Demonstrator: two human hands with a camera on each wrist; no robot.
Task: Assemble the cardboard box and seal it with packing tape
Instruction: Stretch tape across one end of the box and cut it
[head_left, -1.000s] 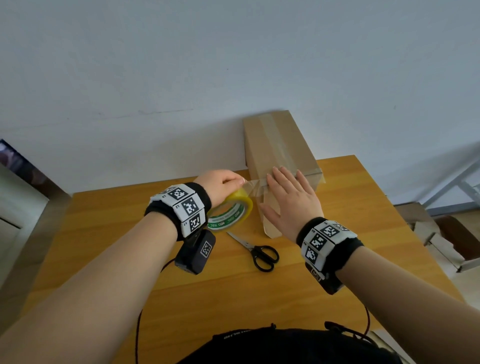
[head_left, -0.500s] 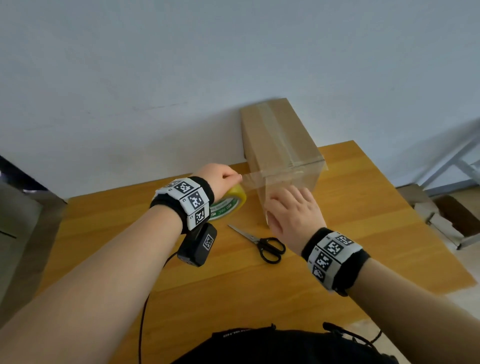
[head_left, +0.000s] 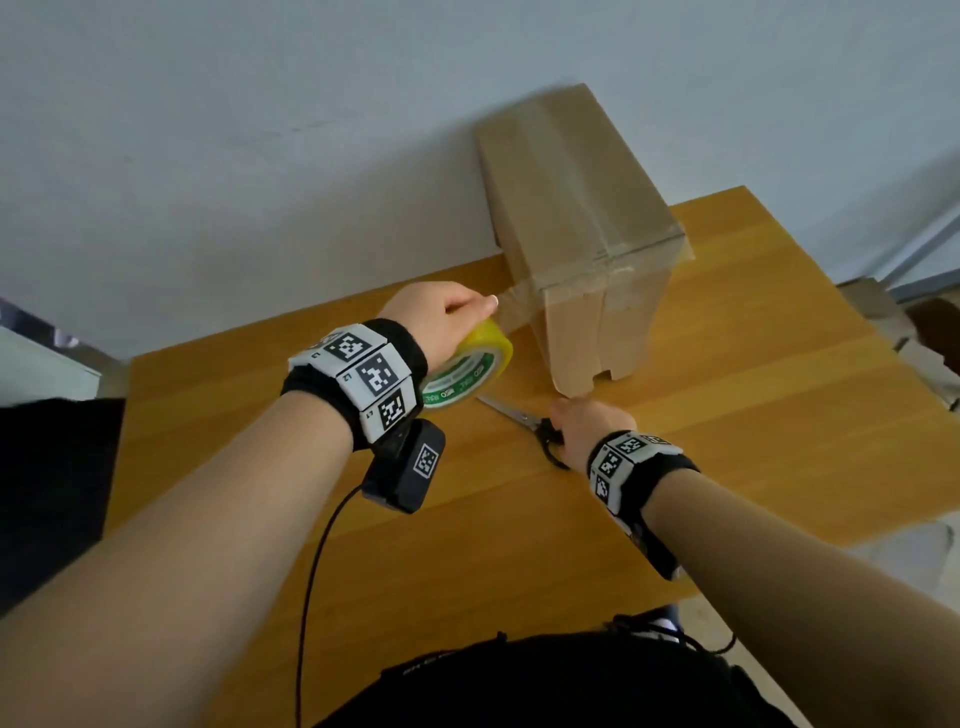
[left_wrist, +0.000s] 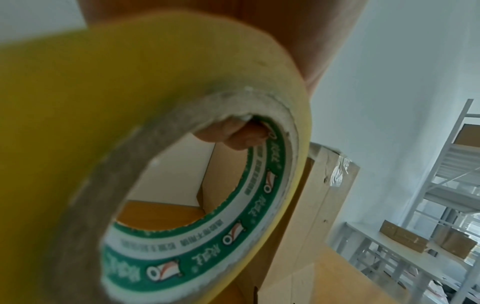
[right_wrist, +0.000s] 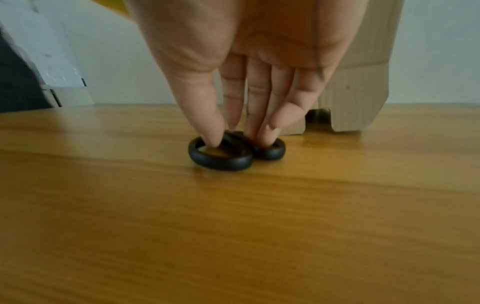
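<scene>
A tall cardboard box (head_left: 582, 208) stands on end at the back of the wooden table (head_left: 779, 389), with clear tape across its top seam and front edge. My left hand (head_left: 457, 312) grips a yellow roll of packing tape (head_left: 467, 371) just left of the box, one finger hooked inside the core (left_wrist: 233, 135). A clear strip (head_left: 514, 306) stretches from the roll to the box. My right hand (head_left: 584, 423) is down on the black-handled scissors (head_left: 511, 413), which lie flat on the table. Its thumb and fingertips (right_wrist: 213, 135) sit in the loops (right_wrist: 221, 160).
The wall stands right behind the box. Loose cardboard (head_left: 930, 332) lies on the floor past the table's right edge. A grey metal rack (left_wrist: 441, 185) with boxes stands to the right. A white cabinet (head_left: 41, 364) is at the left.
My right hand left the front of the box and dropped to the scissors' handles. My left hand kept hold of the roll, with the strip still stretched to the box.
</scene>
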